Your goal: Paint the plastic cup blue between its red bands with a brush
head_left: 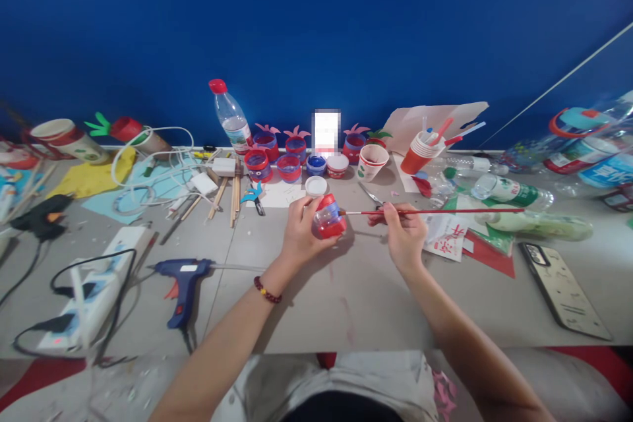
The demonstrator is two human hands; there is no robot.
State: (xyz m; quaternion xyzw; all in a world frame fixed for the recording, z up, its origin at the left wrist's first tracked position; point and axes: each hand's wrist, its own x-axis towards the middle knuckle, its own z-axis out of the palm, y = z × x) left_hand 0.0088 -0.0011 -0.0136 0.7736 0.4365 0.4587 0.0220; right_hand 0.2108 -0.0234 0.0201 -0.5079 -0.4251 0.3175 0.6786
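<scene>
Glue gun (pixel 182 283): lay on its side on the table (pixel 252 323).
Left hand (pixel 295 231): was closed around a painted cup (pixel 326 216), thumb below and fingers above.
Cup's place: it sat tilted between thumb and fingers, its red and blue bands showing to the right of the grip.
Brush (pixel 459 211): ran nearly level, bristles at the cup's right side; I could not tell whether they touched.
Right hand (pixel 406 234): pinched the brush handle, apart from the cup.
Phone (pixel 564 290): lay flat, farther right.
</scene>
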